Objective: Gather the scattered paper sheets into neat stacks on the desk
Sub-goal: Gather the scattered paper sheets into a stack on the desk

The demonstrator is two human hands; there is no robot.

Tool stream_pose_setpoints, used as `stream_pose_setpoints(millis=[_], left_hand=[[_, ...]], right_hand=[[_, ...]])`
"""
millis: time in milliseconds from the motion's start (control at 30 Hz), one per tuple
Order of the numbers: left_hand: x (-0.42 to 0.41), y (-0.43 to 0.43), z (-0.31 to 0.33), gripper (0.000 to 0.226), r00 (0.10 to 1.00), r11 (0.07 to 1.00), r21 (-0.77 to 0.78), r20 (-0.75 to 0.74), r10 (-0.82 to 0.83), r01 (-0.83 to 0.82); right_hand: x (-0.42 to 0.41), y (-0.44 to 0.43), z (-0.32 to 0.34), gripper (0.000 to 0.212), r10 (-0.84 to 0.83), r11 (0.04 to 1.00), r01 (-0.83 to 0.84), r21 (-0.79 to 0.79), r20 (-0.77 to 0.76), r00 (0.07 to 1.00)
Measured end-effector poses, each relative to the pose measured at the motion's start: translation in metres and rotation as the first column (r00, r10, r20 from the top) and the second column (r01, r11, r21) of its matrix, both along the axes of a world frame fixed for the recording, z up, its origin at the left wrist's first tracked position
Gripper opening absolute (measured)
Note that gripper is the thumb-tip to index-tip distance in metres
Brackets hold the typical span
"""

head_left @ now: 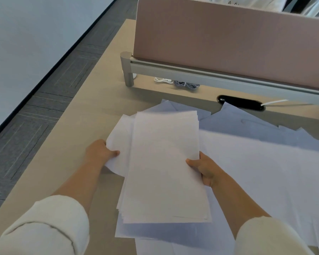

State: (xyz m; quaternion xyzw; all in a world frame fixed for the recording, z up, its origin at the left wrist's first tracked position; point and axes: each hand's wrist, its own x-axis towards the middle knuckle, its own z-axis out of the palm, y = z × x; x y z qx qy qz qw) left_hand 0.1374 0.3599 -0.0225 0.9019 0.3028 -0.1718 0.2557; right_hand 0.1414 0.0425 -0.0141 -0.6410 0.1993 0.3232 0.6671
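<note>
A stack of white paper sheets (164,168) is lifted a little above the desk (66,144), its edges roughly lined up. My right hand (203,168) grips the stack's right edge, thumb on top. My left hand (99,151) pinches the left edge of a looser sheet (120,144) that sticks out from under the stack. More white sheets (265,162) lie scattered and overlapping on the desk to the right and beneath the stack.
A pink partition screen (228,43) on a grey rail (191,74) runs along the back of the desk. Coiled cables (184,84) lie under it, beside a black cable port (241,103). The desk's left edge drops to grey carpet (35,107).
</note>
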Motion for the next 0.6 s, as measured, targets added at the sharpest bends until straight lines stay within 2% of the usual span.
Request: stream_pose_setpoints(millis=[67, 133, 300, 467, 600], left_hand=[[-0.001, 0.001, -0.001, 0.032, 0.999, 0.999, -0.035, 0.028, 0.019, -0.018], [-0.002, 0.000, -0.001, 0.040, 0.997, 0.998, -0.044, 0.065, 0.043, -0.040], [-0.007, -0.011, 0.017, 0.025, 0.969, 0.987, -0.145, 0.225, 0.104, -0.073], [-0.011, -0.032, 0.067, 0.035, 0.877, 0.960, -0.277, 0.454, 0.160, -0.032], [-0.017, -0.048, 0.111, 0.025, 0.758, 0.942, -0.335, 0.615, 0.217, 0.003]], right_hand=[[-0.009, -0.008, -0.002, 0.029, 0.004, 1.000, -0.004, 0.004, -0.026, 1.000], [-0.016, -0.014, -0.003, 0.025, 0.017, 1.000, -0.017, 0.004, -0.071, 0.997], [-0.024, -0.011, -0.010, 0.031, -0.010, 0.996, -0.001, -0.093, -0.120, 0.993], [-0.027, -0.004, -0.019, 0.034, -0.036, 0.975, 0.026, -0.219, -0.045, 0.998], [-0.034, -0.004, -0.019, 0.021, -0.046, 0.975, 0.045, -0.218, 0.003, 0.999]])
